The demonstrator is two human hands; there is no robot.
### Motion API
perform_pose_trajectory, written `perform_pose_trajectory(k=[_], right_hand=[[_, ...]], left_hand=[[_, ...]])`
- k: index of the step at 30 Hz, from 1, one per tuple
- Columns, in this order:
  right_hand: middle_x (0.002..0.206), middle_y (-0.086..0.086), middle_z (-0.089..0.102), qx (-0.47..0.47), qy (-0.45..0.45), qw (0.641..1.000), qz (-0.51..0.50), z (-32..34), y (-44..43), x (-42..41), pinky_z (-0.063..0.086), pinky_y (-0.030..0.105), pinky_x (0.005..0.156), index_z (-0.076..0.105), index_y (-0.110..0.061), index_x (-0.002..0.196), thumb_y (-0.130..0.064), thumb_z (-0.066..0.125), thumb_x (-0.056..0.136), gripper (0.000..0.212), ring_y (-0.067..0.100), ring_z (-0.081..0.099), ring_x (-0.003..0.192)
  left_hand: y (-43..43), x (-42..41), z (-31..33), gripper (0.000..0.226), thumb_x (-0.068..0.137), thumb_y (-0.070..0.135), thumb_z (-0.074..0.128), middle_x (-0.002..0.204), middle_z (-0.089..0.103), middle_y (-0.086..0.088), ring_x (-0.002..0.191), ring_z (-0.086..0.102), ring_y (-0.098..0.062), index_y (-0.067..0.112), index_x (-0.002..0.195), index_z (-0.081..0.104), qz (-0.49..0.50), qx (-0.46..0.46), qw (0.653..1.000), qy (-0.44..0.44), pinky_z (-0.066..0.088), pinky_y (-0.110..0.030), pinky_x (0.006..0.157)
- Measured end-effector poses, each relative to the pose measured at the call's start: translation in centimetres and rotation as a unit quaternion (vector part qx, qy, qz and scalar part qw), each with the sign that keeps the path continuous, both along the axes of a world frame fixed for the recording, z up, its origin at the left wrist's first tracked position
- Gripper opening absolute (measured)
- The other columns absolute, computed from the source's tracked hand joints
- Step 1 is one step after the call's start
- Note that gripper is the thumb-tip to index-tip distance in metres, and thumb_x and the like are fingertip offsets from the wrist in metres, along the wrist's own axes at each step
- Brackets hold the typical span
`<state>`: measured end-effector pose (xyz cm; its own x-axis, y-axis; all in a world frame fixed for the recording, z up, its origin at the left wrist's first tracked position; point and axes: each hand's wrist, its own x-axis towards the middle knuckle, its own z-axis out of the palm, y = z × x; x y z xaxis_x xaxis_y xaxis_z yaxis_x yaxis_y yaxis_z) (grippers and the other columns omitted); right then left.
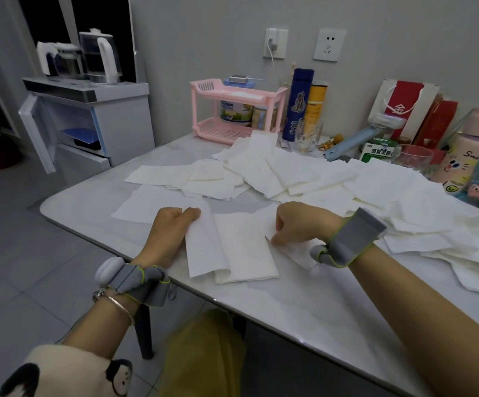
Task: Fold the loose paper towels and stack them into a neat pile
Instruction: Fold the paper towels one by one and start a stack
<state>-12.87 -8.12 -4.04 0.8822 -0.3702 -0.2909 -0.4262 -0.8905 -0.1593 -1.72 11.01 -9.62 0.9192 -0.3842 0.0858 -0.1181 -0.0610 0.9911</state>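
I am pinching the paper towel (232,247) at both side edges, left hand (172,227) on the lifted flap, right hand (298,224) opposite, judging it light, limp, easily tearing.

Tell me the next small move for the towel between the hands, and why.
Probably sweep the left hand rightward, laying its flap flat over the paper towel. That flap is raised off the table in that grip, while the right hand holds the opposite edge down, so the fold looks half closed.
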Motion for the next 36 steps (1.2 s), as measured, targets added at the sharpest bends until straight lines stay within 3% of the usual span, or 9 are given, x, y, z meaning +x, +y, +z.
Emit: perform_pose_trajectory(k=[2,7,10,14,17,25,29,36], right_hand=[[0.061,0.004,0.047,-0.03,-0.007,1.0,-0.001,-0.3,0.3,0.1,0.032,0.022,0.046,0.044,-0.01,0.06,-0.018,0.056,0.083,0.027,0.017,0.043,0.053],[0.058,0.003,0.048,-0.03,-0.038,0.999,0.0,-0.3,0.0,0.0,0.033,0.021,0.046,0.044,-0.009,0.059,-0.012,0.055,0.085,0.028,0.016,0.044,0.051],[0.055,0.002,0.054,0.113,-0.089,0.989,-0.037,0.5,-1.1,-0.2,0.042,0.017,0.046,0.056,-0.009,0.06,-0.015,0.067,0.081,0.024,0.011,0.049,0.046],[0.062,0.002,0.063,0.304,-0.161,0.934,-0.098,2.0,-2.0,-0.4,0.05,0.017,0.051,0.066,-0.009,0.068,-0.014,0.073,0.079,0.014,0.008,0.059,0.05],[0.062,0.005,0.067,0.391,-0.166,0.898,-0.115,1.8,-1.2,-0.1,0.051,0.018,0.05,0.067,-0.006,0.071,-0.012,0.073,0.078,0.011,0.01,0.063,0.049],[0.053,0.004,0.066,0.45,-0.161,0.868,-0.135,-0.3,1.5,0.4,0.052,0.018,0.047,0.067,0.0,0.071,-0.01,0.072,0.079,0.014,0.011,0.061,0.044],[0.054,0.005,0.066,0.486,-0.16,0.843,-0.164,-0.4,1.5,0.2,0.055,0.02,0.05,0.067,0.0,0.073,-0.008,0.072,0.079,0.011,0.01,0.061,0.045],[0.054,0.005,0.066,0.496,-0.15,0.837,-0.176,-0.6,2.0,0.1,0.055,0.02,0.05,0.067,0.002,0.078,-0.007,0.07,0.08,0.01,0.01,0.062,0.045]], left_hand=[[0.0,0.0,0.0,0.041,0.089,0.016,0.058,0.063,0.031,-0.006,0.058,0.032,-0.019,0.017,0.057,0.031,-0.001,-0.002,1.0,0.003,0.022,-0.031,0.055],[0.0,0.0,-0.1,0.042,0.089,0.016,0.058,0.063,0.033,-0.007,0.06,0.034,-0.021,0.016,0.057,0.032,-0.003,-0.006,1.0,0.011,0.024,-0.031,0.057],[0.0,0.1,-0.1,0.043,0.089,0.016,0.058,0.062,0.033,-0.006,0.06,0.034,-0.02,0.016,0.056,0.031,-0.003,-0.009,1.0,0.01,0.024,-0.031,0.057],[0.0,0.1,-0.1,0.043,0.089,0.016,0.058,0.059,0.032,-0.005,0.055,0.033,-0.019,0.016,0.055,0.031,-0.002,-0.008,1.0,0.01,0.023,-0.03,0.055],[0.1,0.1,-0.1,0.041,0.089,0.017,0.058,0.061,0.034,-0.006,0.055,0.036,-0.019,0.016,0.057,0.033,-0.003,-0.005,1.0,0.012,0.025,-0.03,0.055],[0.0,-0.1,0.1,0.039,0.09,0.015,0.057,0.068,0.033,-0.009,0.065,0.033,-0.023,0.015,0.059,0.033,-0.003,-0.006,1.0,0.004,0.022,-0.031,0.057],[0.0,-0.1,0.1,0.043,0.09,0.015,0.058,0.061,0.031,-0.005,0.058,0.032,-0.019,0.017,0.056,0.03,0.003,-0.003,1.0,0.003,0.022,-0.03,0.054],[-0.1,0.1,0.0,0.042,0.089,0.016,0.058,0.062,0.031,-0.006,0.058,0.032,-0.019,0.016,0.057,0.032,0.002,-0.008,1.0,0.009,0.022,-0.03,0.055]])
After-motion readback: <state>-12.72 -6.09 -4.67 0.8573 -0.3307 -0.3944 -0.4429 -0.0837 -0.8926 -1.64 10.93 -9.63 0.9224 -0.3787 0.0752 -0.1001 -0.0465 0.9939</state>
